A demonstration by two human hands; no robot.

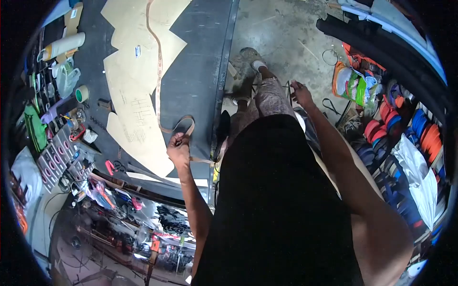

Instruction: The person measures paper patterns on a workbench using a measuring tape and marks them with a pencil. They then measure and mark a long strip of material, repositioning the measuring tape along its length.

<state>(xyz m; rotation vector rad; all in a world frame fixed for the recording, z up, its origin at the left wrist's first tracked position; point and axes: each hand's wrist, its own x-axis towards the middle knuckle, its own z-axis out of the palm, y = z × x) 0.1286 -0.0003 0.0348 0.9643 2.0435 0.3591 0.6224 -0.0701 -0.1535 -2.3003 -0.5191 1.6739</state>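
Note:
My left hand [179, 151] is closed on a brown measuring tape [159, 64] at the right edge of the paper pattern. The tape runs up over the pattern, loops beside my fingers and trails towards the table's edge. Under it lies a tan, jagged-edged paper pattern [129, 78] with handwritten marks and a small blue-and-white label [138, 51]. Out over the floor, beside my knee, my right hand [301, 95] has its fingers curled together; what they hold, if anything, is too small to make out.
The dark table [191, 71] ends beside my legs. Red-handled scissors [112, 167], a tape roll [82, 94] and cluttered tools line its far side. On the right are a colourful bag [350, 85], coloured rolls [431, 140] and white plastic [415, 171] near the concrete floor [281, 35].

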